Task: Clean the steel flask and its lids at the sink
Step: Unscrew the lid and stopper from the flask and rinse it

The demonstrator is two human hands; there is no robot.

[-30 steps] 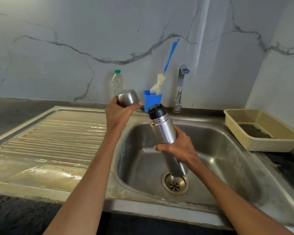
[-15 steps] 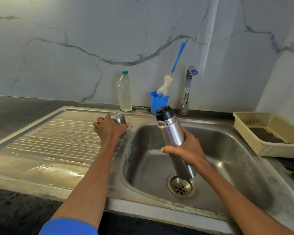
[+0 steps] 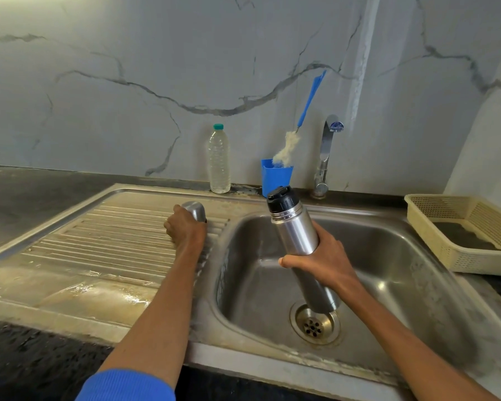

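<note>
My right hand (image 3: 326,261) grips the steel flask (image 3: 298,241) around its middle, holding it tilted over the sink basin (image 3: 388,256) above the drain (image 3: 315,324). A black inner lid (image 3: 281,198) is still on the flask's neck. My left hand (image 3: 184,228) holds the steel cup lid (image 3: 195,211) mouth down on the ribbed drainboard (image 3: 113,238), fingers curled over it. The lid's far side shows past my knuckles.
A blue cup (image 3: 275,176) with a blue-handled bottle brush (image 3: 300,128) stands behind the sink beside the tap (image 3: 326,157). A clear plastic water bottle (image 3: 219,160) is left of it. A cream plastic basket (image 3: 469,233) sits on the right counter. The drainboard's near part is wet.
My left hand has carried the steel cup lid from beside the flask down and left onto the drainboard. The flask in my right hand has stayed nearly in place.
</note>
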